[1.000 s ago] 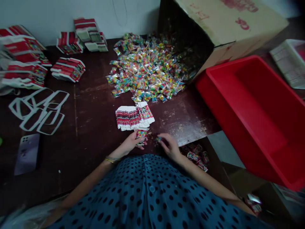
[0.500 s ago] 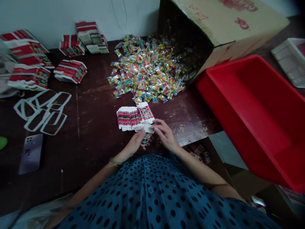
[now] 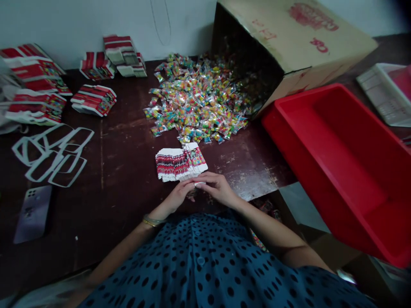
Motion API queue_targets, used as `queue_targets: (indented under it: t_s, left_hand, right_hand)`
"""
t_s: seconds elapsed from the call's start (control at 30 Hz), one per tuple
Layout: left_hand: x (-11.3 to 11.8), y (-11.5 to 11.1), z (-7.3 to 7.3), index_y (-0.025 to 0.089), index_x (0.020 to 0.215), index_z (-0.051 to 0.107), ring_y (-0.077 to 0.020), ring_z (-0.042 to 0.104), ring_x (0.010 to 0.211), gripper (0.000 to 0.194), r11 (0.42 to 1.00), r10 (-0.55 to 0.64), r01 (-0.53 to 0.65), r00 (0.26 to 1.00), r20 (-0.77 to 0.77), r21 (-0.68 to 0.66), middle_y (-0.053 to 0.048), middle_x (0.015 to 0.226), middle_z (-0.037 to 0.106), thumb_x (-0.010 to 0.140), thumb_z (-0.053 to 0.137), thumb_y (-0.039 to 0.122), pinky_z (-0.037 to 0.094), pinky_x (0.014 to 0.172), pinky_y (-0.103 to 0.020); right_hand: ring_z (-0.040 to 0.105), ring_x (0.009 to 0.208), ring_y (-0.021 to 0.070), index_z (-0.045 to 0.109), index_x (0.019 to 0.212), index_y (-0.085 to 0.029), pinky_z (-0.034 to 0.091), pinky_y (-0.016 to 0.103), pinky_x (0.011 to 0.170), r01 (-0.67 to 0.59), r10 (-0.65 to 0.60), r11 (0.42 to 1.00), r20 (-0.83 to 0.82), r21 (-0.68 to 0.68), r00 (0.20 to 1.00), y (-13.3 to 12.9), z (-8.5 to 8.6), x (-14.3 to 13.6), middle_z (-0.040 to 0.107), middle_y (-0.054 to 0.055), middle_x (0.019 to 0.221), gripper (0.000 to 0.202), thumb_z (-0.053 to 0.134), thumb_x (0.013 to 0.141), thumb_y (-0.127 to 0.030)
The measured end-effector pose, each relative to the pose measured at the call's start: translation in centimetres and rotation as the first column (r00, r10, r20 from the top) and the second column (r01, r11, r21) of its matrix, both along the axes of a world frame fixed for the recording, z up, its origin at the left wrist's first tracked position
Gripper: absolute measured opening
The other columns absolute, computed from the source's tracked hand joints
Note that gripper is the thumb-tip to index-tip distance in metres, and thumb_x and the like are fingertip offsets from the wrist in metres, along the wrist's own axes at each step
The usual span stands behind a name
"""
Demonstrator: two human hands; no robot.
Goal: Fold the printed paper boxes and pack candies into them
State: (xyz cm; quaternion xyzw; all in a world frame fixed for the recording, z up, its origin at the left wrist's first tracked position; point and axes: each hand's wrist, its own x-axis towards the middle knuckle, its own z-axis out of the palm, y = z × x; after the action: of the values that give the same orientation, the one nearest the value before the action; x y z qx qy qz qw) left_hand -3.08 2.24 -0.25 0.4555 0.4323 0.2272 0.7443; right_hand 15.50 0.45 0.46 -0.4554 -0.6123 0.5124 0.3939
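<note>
My left hand [image 3: 180, 194] and my right hand [image 3: 218, 187] meet in front of my body, both closed on a small carton [image 3: 199, 184]. Only a white edge of that carton shows between the fingers; the rest is hidden. Just beyond my hands lies a fanned row of flat red and white cartons [image 3: 173, 164], its right end showing a colourful printed face. Behind the row a heap of small clear candy packets [image 3: 199, 100] spreads over the dark table [image 3: 128, 145].
A tipped cardboard box [image 3: 308, 51] stands behind the candy heap. To the right is a red plastic bin [image 3: 349, 162]. On the left are bundled carton stacks [image 3: 94, 99], white paper bands [image 3: 69, 169] and a phone [image 3: 34, 214].
My fingers have drawn together over the small carton, and its printed face is now hidden. The view has shifted slightly, while the things on the table keep their places.
</note>
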Motion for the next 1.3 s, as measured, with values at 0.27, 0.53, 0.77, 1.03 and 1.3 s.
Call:
queue_targets:
  t_s: [0.27,0.53,0.77,1.03,1.3]
  left_hand:
    - [-1.4,-1.8,0.1,0.019,0.132,0.048,-0.0201,0.063,0.076,0.056,0.967,0.041,-0.013,0.994,0.104,-0.254,-0.008,0.093,0.064,0.082,0.06,0.042,0.048,0.052,-0.025]
    - [-1.4,-0.3,0.8,0.015,0.094,0.068,-0.0176,0.059,0.081,0.027,0.968,-0.246,0.24,0.964,-0.1,-0.075,-0.003,0.087,0.068,0.076,0.068,0.036,0.046,0.079,-0.029]
    - [-5.4,0.3,1.5,0.018,0.106,0.064,-0.0166,0.061,0.084,0.041,0.839,-0.544,0.535,0.831,-0.116,-0.099,-0.003,0.097,0.069,0.067,0.073,0.023,0.046,0.074,-0.024]
    - [-5.1,-0.2,-0.5,0.017,0.108,0.051,-0.0177,0.064,0.082,0.044,0.976,-0.132,0.113,0.987,-0.09,-0.187,-0.007,0.101,0.066,0.073,0.071,0.035,0.052,0.074,-0.032]
    - [0.4,-0.5,-1.1,0.019,0.118,0.046,-0.0144,0.063,0.071,0.05,0.974,-0.142,0.14,0.99,0.002,-0.179,-0.004,0.094,0.062,0.075,0.069,0.033,0.053,0.061,-0.029]
  right_hand:
    - [0.058,0.106,0.0198,0.065,0.118,-0.025,0.045,0.036,0.095,-0.021,0.006,0.991,0.121,0.129,0.993,-1.0,-1.2,-1.3,0.065,0.008,0.117,0.031,0.056,0.09,-0.035]
    - [0.053,0.115,0.0243,0.059,0.125,-0.027,0.038,0.046,0.101,-0.017,-0.108,0.971,0.497,0.24,0.861,7.9,-2.3,5.2,0.061,0.009,0.123,0.035,0.052,0.092,-0.033]
    - [0.046,0.121,0.0275,0.051,0.133,-0.016,0.038,0.045,0.103,0.128,-0.424,0.885,0.663,0.447,0.617,9.0,-7.2,9.8,0.049,0.015,0.135,0.043,0.046,0.09,-0.018]
    - [0.061,0.096,0.0198,0.062,0.106,-0.02,0.047,0.035,0.09,0.497,-0.535,0.838,0.16,0.226,0.83,-0.4,-4.4,4.6,0.065,0.007,0.103,0.022,0.054,0.088,-0.029]
    - [0.059,0.079,0.0178,0.065,0.092,-0.021,0.045,0.031,0.079,0.268,-0.299,0.953,0.295,0.143,0.907,1.4,-1.8,2.2,0.067,0.002,0.085,0.014,0.056,0.087,-0.03]
